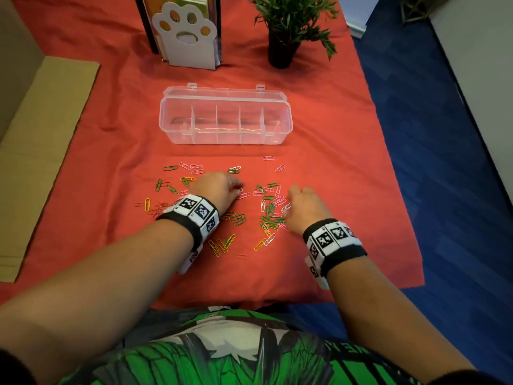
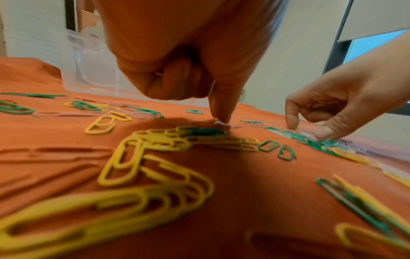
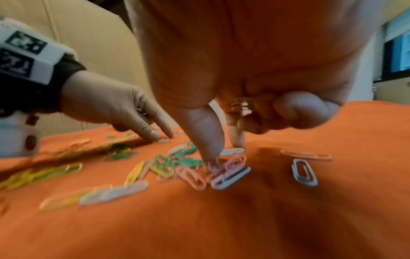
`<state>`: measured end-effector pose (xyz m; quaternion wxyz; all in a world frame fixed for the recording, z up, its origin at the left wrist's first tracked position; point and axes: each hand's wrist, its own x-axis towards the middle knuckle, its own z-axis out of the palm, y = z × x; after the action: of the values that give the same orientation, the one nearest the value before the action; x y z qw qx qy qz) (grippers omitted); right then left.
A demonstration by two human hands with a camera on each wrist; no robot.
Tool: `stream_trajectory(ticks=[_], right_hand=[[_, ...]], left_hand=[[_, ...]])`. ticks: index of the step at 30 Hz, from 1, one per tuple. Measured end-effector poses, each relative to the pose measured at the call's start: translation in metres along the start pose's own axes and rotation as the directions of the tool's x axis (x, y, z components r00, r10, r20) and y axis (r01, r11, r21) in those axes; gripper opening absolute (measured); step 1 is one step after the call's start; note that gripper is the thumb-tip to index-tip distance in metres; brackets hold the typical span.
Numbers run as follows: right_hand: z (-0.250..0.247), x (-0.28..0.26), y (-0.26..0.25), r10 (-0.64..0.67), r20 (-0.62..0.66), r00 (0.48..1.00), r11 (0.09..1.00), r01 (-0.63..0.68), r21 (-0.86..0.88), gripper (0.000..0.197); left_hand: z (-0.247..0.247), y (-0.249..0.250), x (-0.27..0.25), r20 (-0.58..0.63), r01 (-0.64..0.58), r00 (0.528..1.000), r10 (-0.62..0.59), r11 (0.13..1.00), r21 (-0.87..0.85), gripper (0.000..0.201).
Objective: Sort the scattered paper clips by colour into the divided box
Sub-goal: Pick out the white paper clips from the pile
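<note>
The clear divided box stands open on the red cloth, its compartments showing no clips. Green, yellow, pink, white and red paper clips lie scattered in front of it. My left hand is down among them: its other fingers are curled, and thumb and index finger pinch a pale clip on the cloth. My right hand grips several pale pink clips in its curled fingers, while its thumb presses on a heap of pink clips.
A paw-shaped bookend with books and a potted plant stand behind the box. Flat cardboard lies at the left. The cloth's edge and a blue floor are at the right.
</note>
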<state>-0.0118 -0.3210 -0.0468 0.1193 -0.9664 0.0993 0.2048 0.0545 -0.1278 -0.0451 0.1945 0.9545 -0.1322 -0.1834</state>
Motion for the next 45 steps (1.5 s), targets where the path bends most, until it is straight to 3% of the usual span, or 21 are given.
stream_trajectory(ticks=[3,6,10,15,18,22,24,26,28,29,30,31,33,35,37,39,40,41,43,44,45], right_hand=[[0.006,-0.001,0.0,-0.031,-0.109,0.994,1.0,0.031,-0.007,0.025],[0.004,0.004,0.003,-0.003,-0.134,0.991,0.997,0.013,0.074,0.017],[-0.001,0.006,0.006,0.024,-0.154,0.988,0.997,-0.012,0.079,0.023],[0.007,0.002,-0.005,0.001,-0.115,0.993,0.999,-0.005,-0.034,0.028],[0.007,0.007,-0.008,0.043,-0.064,0.997,0.998,-0.045,-0.04,0.036],[0.005,0.013,-0.012,0.008,-0.067,0.998,0.994,-0.015,-0.11,0.034],[-0.001,0.019,-0.009,0.039,-0.032,0.999,0.999,-0.04,-0.022,0.033],[-0.01,0.025,-0.005,0.115,0.001,0.993,0.969,-0.112,0.222,0.025],[-0.017,0.029,-0.001,0.149,0.051,0.988,0.797,-0.15,0.584,0.02],[-0.02,0.028,0.002,0.149,0.086,0.985,0.634,-0.162,0.756,0.02],[-0.023,0.025,0.005,0.143,0.128,0.981,0.439,-0.179,0.88,0.024],[-0.026,0.023,0.009,0.129,0.168,0.977,0.236,-0.195,0.952,0.027],[-0.033,0.02,0.018,0.084,0.232,0.969,-0.112,-0.222,0.969,0.029],[-0.036,0.018,0.025,0.047,0.268,0.962,-0.32,-0.24,0.917,0.025],[-0.037,0.014,0.028,0.033,0.311,0.95,-0.392,-0.274,0.878,0.014],[-0.034,0.012,0.028,0.077,0.339,0.938,-0.327,-0.297,0.897,0.009],[-0.03,0.012,0.029,0.137,0.336,0.932,-0.206,-0.305,0.93,0.013],[-0.029,0.012,0.028,0.207,0.309,0.928,0.011,-0.318,0.948,0.017],[-0.024,0.014,0.03,0.272,0.199,0.941,0.611,-0.329,0.72,0.016],[-0.022,0.013,0.032,0.257,0.156,0.954,0.812,-0.301,0.501,0.015],[-0.019,0.011,0.033,0.233,0.133,0.963,0.906,-0.265,0.329,0.019]], left_hand=[[0.004,-0.002,0.002,-0.003,-0.015,1.0,0.015,0.999,0.052,0.028],[0.002,-0.007,0.005,-0.017,0.015,1.0,-0.015,0.999,0.041,0.024],[0.002,-0.014,0.006,-0.033,0.022,0.999,-0.019,0.996,0.09,0.022],[0.004,-0.013,0.007,-0.024,-0.059,0.998,0.064,0.98,0.189,0.023],[0.006,-0.014,0.009,-0.022,-0.057,0.998,0.061,0.985,0.163,0.022],[0.006,-0.014,0.011,0.034,-0.086,0.996,0.08,0.957,0.276,0.024],[0.004,-0.012,0.011,0.036,-0.064,0.998,0.057,0.961,0.27,0.025],[0.0,-0.012,0.012,0.012,-0.008,1.0,0.006,0.987,0.16,0.025],[-0.006,-0.011,0.011,0.007,0.11,0.994,-0.11,0.991,-0.073,0.026],[-0.009,-0.01,0.012,0.043,0.182,0.983,-0.176,0.953,-0.241,0.024],[-0.014,-0.008,0.012,0.129,0.269,0.963,-0.235,0.844,-0.465,0.022],[-0.019,-0.006,0.012,0.233,0.352,0.936,-0.265,0.642,-0.681,0.021],[-0.027,-0.006,0.009,0.408,0.456,0.882,-0.236,0.208,-0.865,0.02],[-0.035,-0.007,0.006,0.455,0.462,0.879,-0.147,0.018,-0.887,0.013],[-0.036,-0.008,0.007,0.455,0.455,0.878,-0.147,-0.034,-0.89,0.021],[-0.031,-0.006,0.011,0.434,0.451,0.878,-0.201,0.042,-0.892,0.027],[-0.028,-0.003,0.014,0.401,0.439,0.886,-0.235,0.143,-0.887,0.026],[-0.023,-0.002,0.017,0.335,0.408,0.904,-0.266,0.301,-0.862,0.026],[-0.015,0.0,0.02,0.133,0.279,0.957,-0.26,0.681,-0.677,0.029],[-0.013,0.001,0.019,0.045,0.206,0.975,-0.215,0.819,-0.535,0.03],[-0.011,0.002,0.018,-0.007,0.143,0.987,-0.159,0.904,-0.403,0.031]])
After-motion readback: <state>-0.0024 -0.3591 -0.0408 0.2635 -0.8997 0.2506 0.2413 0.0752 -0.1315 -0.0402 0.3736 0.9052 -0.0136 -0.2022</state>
